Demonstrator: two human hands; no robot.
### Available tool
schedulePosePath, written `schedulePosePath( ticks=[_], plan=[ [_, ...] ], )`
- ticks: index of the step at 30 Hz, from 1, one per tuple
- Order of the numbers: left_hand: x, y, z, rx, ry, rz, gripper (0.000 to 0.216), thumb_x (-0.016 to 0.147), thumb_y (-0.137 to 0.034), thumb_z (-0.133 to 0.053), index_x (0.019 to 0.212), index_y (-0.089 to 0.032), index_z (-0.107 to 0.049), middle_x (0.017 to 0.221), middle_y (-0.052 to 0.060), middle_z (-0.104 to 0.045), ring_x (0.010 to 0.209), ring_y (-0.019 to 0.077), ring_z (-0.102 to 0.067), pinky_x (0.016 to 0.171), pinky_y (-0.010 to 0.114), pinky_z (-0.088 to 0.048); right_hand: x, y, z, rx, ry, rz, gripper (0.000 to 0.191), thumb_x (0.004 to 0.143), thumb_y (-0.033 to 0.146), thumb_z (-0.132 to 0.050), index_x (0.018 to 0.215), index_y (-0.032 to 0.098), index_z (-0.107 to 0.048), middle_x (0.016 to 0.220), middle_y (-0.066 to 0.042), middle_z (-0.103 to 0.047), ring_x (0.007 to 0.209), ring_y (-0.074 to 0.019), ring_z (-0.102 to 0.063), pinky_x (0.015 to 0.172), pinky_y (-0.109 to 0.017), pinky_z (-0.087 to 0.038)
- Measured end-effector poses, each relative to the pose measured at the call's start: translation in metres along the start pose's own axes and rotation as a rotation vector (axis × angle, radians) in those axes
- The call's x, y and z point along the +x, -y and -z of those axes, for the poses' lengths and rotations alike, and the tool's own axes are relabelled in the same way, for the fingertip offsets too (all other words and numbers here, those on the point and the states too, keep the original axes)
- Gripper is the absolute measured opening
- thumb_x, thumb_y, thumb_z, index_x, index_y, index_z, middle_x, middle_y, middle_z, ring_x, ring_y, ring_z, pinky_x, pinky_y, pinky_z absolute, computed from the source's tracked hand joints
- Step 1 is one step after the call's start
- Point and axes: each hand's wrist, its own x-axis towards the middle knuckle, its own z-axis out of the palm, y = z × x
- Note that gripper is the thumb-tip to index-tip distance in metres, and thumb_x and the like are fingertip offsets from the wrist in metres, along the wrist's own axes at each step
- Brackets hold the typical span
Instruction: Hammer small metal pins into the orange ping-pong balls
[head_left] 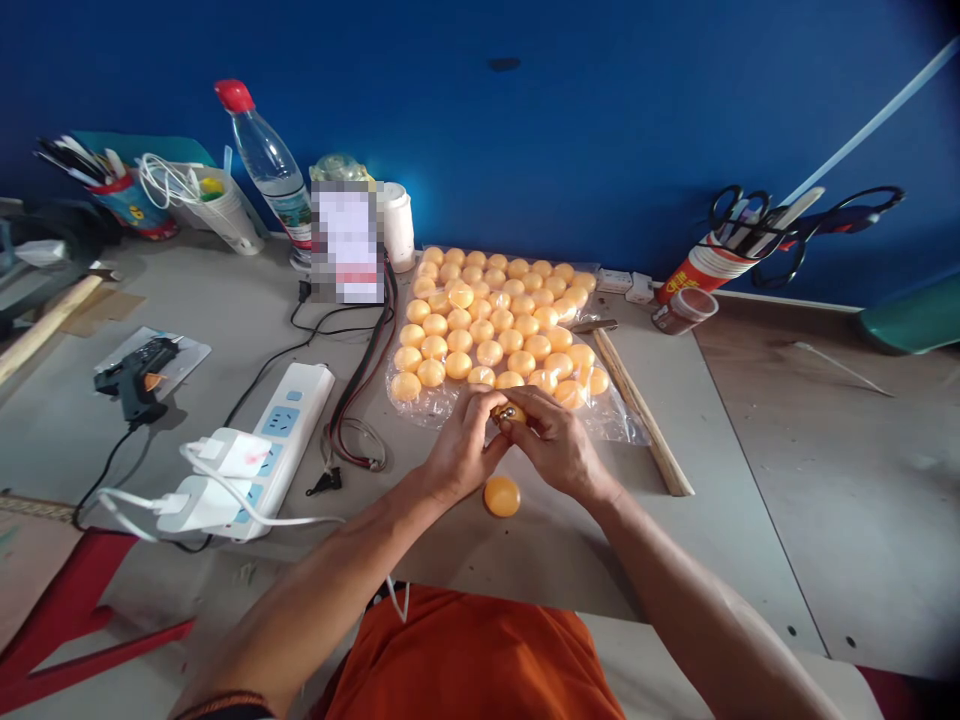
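My left hand (469, 440) and my right hand (559, 440) come together above the table, fingers pinched around one small orange round piece (511, 414). Shiny metal bits show on its top, and the fingers cover most of it. Just below my hands a single orange ball (502, 496) rests on the table. Behind them lies a clear plastic bag (622, 420) with many orange balls (490, 352) in rows; my fingertips are close to its front edge. To the right, a hammer (643, 412) with a wooden handle lies slantwise against the bag.
On the left are a white power strip (306, 400) with chargers and a black glue gun (136, 380). Cables (367, 385) run beside the bag. A bottle (274, 180), a blurred phone (347, 240) and a white container (397, 225) stand behind. At right is a tool cup (705, 262).
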Motion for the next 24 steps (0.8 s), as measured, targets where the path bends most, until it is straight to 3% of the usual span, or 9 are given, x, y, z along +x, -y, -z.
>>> schedulePosePath(
  ticks=[10,18,24],
  plan=[
    [-0.0019,0.0011,0.0,0.029,0.018,0.021,0.031,0.087,-0.011,-0.059,0.115,-0.02,-0.049,0.106,0.007,-0.055,0.095,0.0171,-0.058,0.082,0.032,-0.053,-0.0008,-0.0048,-0.0018,0.067,-0.032,-0.013,0.032,0.082,0.017,-0.062,0.111,0.022,-0.074,0.107,-0.008,-0.068,0.096,-0.0203,-0.064,0.083,-0.034,-0.051],
    [-0.0012,0.0028,0.0012,0.075,0.041,0.013,0.029,0.09,-0.014,-0.058,0.117,-0.023,-0.052,0.106,0.006,-0.054,0.097,0.0173,-0.06,0.085,0.033,-0.055,0.0008,-0.008,0.0029,0.233,0.051,-0.263,0.044,0.079,0.035,-0.068,0.119,0.017,-0.067,0.079,-0.002,-0.066,0.064,-0.0146,-0.061,0.061,-0.031,-0.054],
    [0.0007,0.0047,0.0021,0.076,0.043,-0.042,0.016,0.094,-0.018,-0.056,0.109,-0.022,-0.055,0.103,0.005,-0.053,0.091,0.0142,-0.059,0.083,0.03,-0.054,0.0037,-0.0077,-0.0036,0.314,-0.033,-0.261,0.043,0.075,0.041,-0.073,0.111,0.017,-0.07,0.094,-0.005,-0.068,0.06,-0.0115,-0.059,0.059,-0.031,-0.056]
  ],
)
